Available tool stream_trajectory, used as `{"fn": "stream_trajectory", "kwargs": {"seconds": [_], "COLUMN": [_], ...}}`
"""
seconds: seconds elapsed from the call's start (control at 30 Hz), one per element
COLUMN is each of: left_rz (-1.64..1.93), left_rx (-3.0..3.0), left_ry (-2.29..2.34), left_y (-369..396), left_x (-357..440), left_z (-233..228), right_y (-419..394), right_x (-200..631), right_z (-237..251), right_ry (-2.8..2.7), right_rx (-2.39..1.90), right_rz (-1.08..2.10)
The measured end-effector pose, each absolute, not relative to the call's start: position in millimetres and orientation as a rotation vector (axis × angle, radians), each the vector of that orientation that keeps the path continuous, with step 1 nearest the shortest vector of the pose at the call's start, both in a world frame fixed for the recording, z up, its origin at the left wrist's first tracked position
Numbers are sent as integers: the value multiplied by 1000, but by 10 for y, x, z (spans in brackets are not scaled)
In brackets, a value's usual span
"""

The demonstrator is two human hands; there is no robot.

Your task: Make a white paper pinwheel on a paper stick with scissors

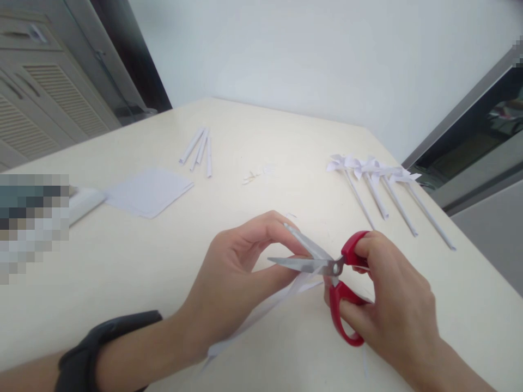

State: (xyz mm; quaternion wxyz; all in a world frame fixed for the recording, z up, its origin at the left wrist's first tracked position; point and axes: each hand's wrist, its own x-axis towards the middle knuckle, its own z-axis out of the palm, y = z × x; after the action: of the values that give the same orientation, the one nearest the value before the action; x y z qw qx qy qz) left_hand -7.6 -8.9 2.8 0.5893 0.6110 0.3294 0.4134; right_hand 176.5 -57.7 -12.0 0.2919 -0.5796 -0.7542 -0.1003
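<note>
My right hand (394,296) grips red-handled scissors (327,267), whose metal blades stand apart and point left. My left hand (237,269) pinches a thin folded piece of white paper (261,313) that runs from the blades down toward my left wrist. The blades straddle the paper's upper end, close to my left fingertips. A black band (93,348) sits on my left wrist.
On the cream table (122,272) lie a stack of white paper squares (149,191), several rolled paper sticks (199,147), small paper scraps (251,176) and a row of finished paper pinwheels on sticks (379,185). A white object (84,201) lies at the left edge.
</note>
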Motion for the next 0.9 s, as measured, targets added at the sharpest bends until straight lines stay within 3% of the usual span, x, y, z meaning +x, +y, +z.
{"fn": "stream_trajectory", "kwargs": {"seconds": [0.4, 0.9], "left_rz": [983, 999], "left_rx": [1388, 1387], "left_ry": [702, 739], "left_y": [-119, -108], "left_x": [-94, -80], "left_z": [16, 49], "right_y": [-606, -612], "right_x": [1741, 1746], "right_z": [-109, -103], "right_ry": [-1988, -2001], "right_rx": [-1491, -1528], "right_rz": [-177, -303]}}
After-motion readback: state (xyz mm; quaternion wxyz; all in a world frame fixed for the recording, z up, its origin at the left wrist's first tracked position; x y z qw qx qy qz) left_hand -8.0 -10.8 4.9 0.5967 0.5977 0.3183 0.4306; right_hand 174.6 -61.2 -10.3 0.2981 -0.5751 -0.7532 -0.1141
